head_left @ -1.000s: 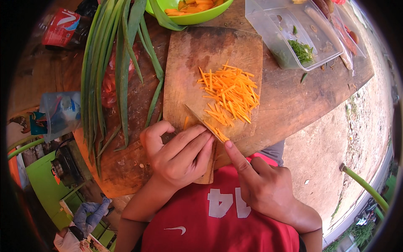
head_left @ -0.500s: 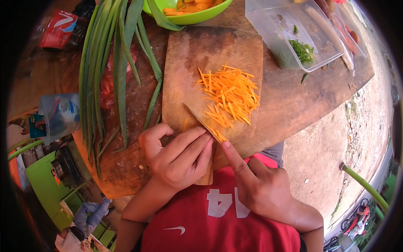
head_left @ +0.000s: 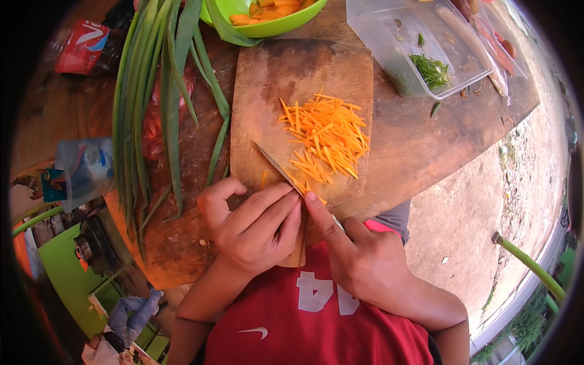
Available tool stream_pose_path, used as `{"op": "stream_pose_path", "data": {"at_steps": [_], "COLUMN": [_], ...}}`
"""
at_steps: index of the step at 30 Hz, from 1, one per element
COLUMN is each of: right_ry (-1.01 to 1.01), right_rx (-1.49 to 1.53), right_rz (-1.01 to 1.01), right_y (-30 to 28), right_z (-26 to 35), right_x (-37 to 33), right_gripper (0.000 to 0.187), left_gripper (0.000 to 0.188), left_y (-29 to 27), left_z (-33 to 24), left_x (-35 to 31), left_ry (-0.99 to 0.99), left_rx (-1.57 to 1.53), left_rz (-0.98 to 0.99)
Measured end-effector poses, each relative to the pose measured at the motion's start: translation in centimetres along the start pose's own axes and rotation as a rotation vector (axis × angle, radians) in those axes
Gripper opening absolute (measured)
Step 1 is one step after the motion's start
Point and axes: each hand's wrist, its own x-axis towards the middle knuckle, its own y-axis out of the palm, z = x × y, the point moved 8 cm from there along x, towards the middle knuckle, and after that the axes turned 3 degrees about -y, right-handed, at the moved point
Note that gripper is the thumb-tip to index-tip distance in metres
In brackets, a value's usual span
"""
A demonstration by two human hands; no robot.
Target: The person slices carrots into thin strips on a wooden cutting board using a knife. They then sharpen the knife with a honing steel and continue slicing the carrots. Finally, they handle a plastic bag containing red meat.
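Note:
My right hand [head_left: 368,252] is closed round a knife [head_left: 275,163], its index finger stretched along the blade's back. The blade slants across the lower part of a wooden cutting board [head_left: 292,67]. Against the blade's left side rest the curled fingertips of my left hand [head_left: 252,228], pressing down on the board. A sliver of orange carrot [head_left: 263,179] peeks out beyond them; the rest of that piece is hidden under the fingers. Thin carrot strips [head_left: 328,131] lie heaped on the board past the knife, and a few touch the blade.
Long green onions [head_left: 137,109] lie left of the board. Behind it stands a green bowl [head_left: 286,24] with carrot pieces. A clear plastic container [head_left: 389,67] holding chopped greens sits at the back right. A bottle [head_left: 85,47] lies at the far left; a person [head_left: 131,313] is at lower left.
The knife has shifted slightly up and left in the picture, and my right hand with it. The board and its surroundings appear slightly left of before. My left hand still presses beside the blade.

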Motion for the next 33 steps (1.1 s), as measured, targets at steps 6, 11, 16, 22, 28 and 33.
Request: {"op": "stream_pose_path", "data": {"at_steps": [6, 11, 16, 22, 28, 33], "right_ry": [0.078, 0.156, 0.156, 0.056, -0.038, -0.067], "right_rx": [0.044, 0.115, 0.161, 0.040, -0.037, -0.093], "right_rz": [-0.043, -0.143, -0.205, -0.300, -0.291, -0.257], "right_y": [0.1, -1.1, -2.6, -3.0, -3.1, -3.0], "right_z": [-0.8, -1.9, -2.2, -1.9, -1.2, -0.7], "right_x": [-0.2, -0.3, 0.1, -0.1, -0.2, -0.4], "right_gripper": [0.085, 0.078, 0.076, 0.059, 0.062, 0.067], "left_gripper": [0.017, 0.018, 0.017, 0.018, 0.035, 0.037], "left_y": [0.1, 0.1, 0.2, -1.1, -1.4, -0.2], "left_z": [0.0, 0.0, 0.2, 0.1, -1.2, -0.9], "left_x": [0.1, 0.1, 0.0, -0.3, -0.5, 0.6], "left_ry": [0.007, -0.010, -0.013, -0.034, 0.062, -0.048], "left_rx": [0.009, 0.004, 0.007, 0.012, 0.120, 0.144], "left_rz": [-0.010, -0.023, -0.054, -0.061, -0.099, 0.042]}}
